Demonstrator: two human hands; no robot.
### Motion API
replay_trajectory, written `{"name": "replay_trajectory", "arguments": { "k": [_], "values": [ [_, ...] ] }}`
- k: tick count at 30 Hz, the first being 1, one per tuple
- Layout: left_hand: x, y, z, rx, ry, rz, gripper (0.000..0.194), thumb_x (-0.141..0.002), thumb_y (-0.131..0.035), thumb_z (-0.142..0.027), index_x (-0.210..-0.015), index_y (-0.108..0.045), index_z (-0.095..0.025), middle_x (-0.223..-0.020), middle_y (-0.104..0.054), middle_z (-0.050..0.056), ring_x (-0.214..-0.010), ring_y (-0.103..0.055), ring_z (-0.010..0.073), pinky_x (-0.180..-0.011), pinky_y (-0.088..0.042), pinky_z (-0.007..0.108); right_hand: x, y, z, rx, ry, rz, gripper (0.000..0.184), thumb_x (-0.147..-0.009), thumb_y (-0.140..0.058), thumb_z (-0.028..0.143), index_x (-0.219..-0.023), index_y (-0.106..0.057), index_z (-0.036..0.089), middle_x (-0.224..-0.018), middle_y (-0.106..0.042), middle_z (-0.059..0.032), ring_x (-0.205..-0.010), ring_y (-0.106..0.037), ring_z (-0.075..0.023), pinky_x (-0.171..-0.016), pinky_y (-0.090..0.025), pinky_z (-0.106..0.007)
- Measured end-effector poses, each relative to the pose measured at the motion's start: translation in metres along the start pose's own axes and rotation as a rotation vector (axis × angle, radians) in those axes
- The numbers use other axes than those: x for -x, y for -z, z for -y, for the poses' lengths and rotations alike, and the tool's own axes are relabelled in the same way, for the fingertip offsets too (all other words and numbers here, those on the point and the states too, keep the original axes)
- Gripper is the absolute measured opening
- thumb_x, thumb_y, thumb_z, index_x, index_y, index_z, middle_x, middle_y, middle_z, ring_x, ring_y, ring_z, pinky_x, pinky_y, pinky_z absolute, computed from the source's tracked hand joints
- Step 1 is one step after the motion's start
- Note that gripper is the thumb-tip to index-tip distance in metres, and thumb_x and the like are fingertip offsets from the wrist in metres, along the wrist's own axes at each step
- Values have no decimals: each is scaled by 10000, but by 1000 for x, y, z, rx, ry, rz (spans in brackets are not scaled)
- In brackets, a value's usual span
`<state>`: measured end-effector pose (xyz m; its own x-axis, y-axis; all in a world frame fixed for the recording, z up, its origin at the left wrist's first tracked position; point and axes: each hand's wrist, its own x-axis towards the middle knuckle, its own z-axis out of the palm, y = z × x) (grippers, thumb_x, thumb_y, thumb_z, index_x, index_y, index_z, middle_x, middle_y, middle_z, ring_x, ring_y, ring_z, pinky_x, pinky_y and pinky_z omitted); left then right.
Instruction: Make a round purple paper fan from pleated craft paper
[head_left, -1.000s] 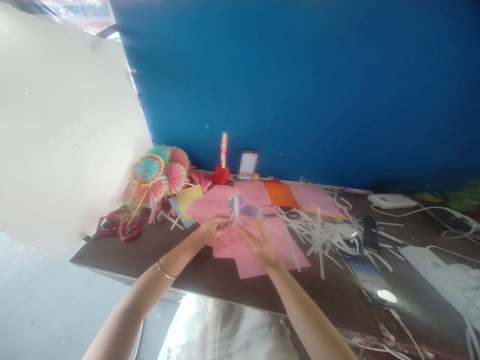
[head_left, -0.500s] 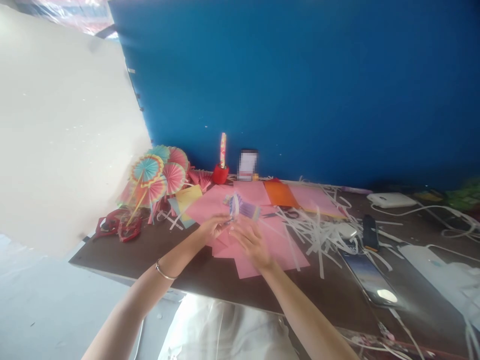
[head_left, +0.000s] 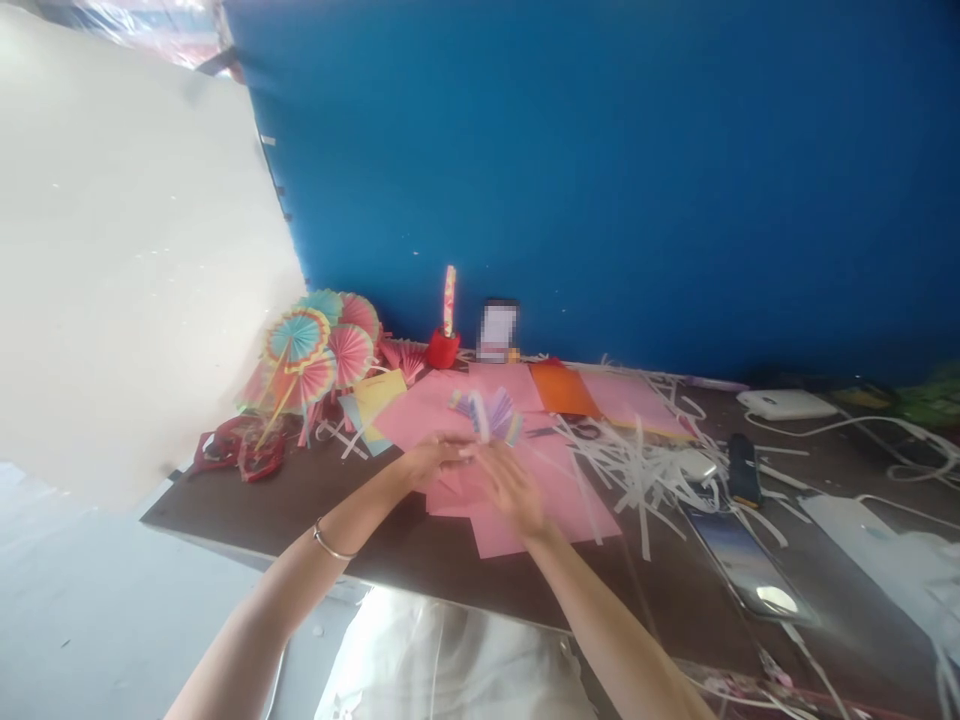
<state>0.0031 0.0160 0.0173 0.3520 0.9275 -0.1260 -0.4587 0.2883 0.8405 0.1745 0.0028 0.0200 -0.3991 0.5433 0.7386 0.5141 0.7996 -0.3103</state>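
A small pleated purple paper fan [head_left: 489,412] with a white strip stands above the pink paper sheets [head_left: 525,480] at the table's middle. My left hand [head_left: 429,458], bangle on the wrist, pinches the fan's base from the left. From the right, my right hand [head_left: 511,483] meets it, fingers extended and pressed against the fan's lower part. Both hands hover just above the pink sheets.
Finished multicoloured paper fans [head_left: 311,350] and red scissors [head_left: 240,450] lie at the left. A red holder [head_left: 442,348] stands by the blue wall. White paper strips [head_left: 637,460], an orange sheet [head_left: 562,388], a phone [head_left: 746,570], a white device [head_left: 784,402] and cables lie to the right.
The fan has spread wider and turned more upright. My two hands have drawn closer together beneath it.
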Motion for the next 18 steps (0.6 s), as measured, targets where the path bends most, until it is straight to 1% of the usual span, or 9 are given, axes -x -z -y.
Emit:
{"name": "replay_trajectory", "arguments": {
  "k": [2,3,5,7,8,10,13,15,18],
  "values": [
    [-1,1,0,-42,-34,-8,390,-573,-776,-193,-931,-632,-136,-889,-662,69,-782,-634,144,-791,-456,284,-6,3,0,-81,-91,-179,221,-893,-440,246,-1050,-595,245,-956,-661,-50,-919,-619,-196,-808,-528,-363],
    [-2,2,-1,-77,-53,-40,406,-571,-778,-192,-940,-616,-142,-903,-656,70,-776,-637,152,-790,-457,304,-10,6,0,-139,-165,-299,197,-881,-465,261,-1024,-594,220,-937,-656,-69,-888,-621,-202,-757,-537,-355],
    [-4,4,-2,-179,-86,-159,386,-566,-777,-190,-905,-597,-146,-870,-650,63,-731,-636,159,-740,-464,316,-21,14,-1,-212,-349,-526,173,-839,-534,302,-952,-598,188,-907,-641,-89,-851,-615,-212,-674,-536,-332],
    [-6,7,-3,-316,-137,-290,310,-550,-771,-170,-809,-602,-142,-797,-647,50,-694,-626,160,-690,-461,299,-29,21,-4,-243,-499,-652,195,-795,-584,333,-907,-598,173,-871,-626,-85,-795,-610,-203,-623,-520,-310],
    [-7,8,-4,-387,-174,-331,259,-548,-761,-158,-759,-612,-140,-762,-645,45,-687,-619,160,-680,-458,288,-31,24,-6,-269,-554,-676,207,-778,-598,340,-897,-597,171,-834,-619,-72,-743,-607,-189,-594,-508,-297],
    [-8,12,-6,-504,-246,-359,156,-567,-727,-142,-695,-638,-141,-719,-647,41,-683,-604,155,-674,-452,271,-32,27,-11,-347,-626,-662,217,-754,-618,351,-876,-595,174,-740,-598,-32,-618,-587,-152,-530,-474,-268],
    [-10,17,-7,-559,-303,-370,87,-623,-665,-162,-709,-669,-151,-685,-653,27,-681,-593,153,-669,-453,263,-29,27,-16,-484,-658,-537,210,-724,-650,369,-807,-599,183,-645,-574,10,-507,-536,-115,-469,-422,-240],
    [-12,20,-6,-508,-314,-371,116,-641,-642,-173,-752,-667,-154,-691,-656,16,-702,-603,157,-688,-461,269,-27,26,-16,-563,-650,-429,207,-714,-663,376,-768,-606,184,-622,-578,14,-473,-505,-104,-440,-397,-231],
    [-15,21,-5,-352,-322,-372,254,-639,-644,-170,-892,-618,-154,-730,-655,12,-711,-627,153,-733,-477,296,-27,27,-9,-601,-648,-261,209,-709,-667,380,-754,-633,178,-598,-590,3,-452,-487,-107,-404,-383,-227]
  ]
}}
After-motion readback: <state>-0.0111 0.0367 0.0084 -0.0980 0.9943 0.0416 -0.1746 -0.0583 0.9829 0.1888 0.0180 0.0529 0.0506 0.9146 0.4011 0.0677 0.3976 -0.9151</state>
